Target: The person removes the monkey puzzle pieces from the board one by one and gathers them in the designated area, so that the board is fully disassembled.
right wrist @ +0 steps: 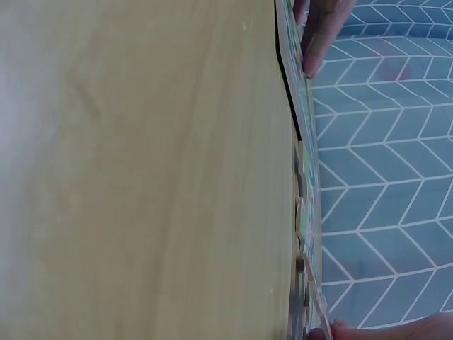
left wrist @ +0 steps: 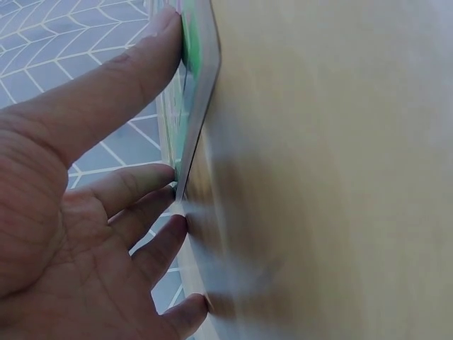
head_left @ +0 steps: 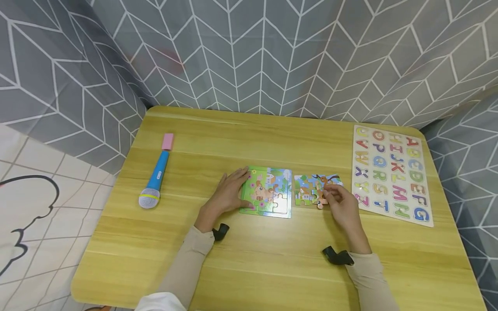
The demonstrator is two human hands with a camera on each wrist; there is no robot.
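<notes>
A square jigsaw board (head_left: 268, 213) with a green and pink cartoon picture lies mid-table, its right-hand part showing pale gaps. My left hand (head_left: 229, 192) rests along its left side. In the left wrist view the thumb (left wrist: 138, 74) presses the board's edge while the other fingers spread to its far corner and the table. To the right of the board, several jigsaw pieces (head_left: 305, 191) lie close together. Over their right end, my right hand (head_left: 344, 206) pinches a puzzle piece (right wrist: 318, 294), which tilts up from the others in the right wrist view; its picture is partly hidden by the fingers.
An alphabet board (head_left: 389, 172) with coloured letters lies on the right of the wooden table (head_left: 272, 268). On the left are a blue toy microphone (head_left: 155, 177) and a pink block (head_left: 168, 141). A grey patterned curtain (head_left: 249, 56) hangs behind the table.
</notes>
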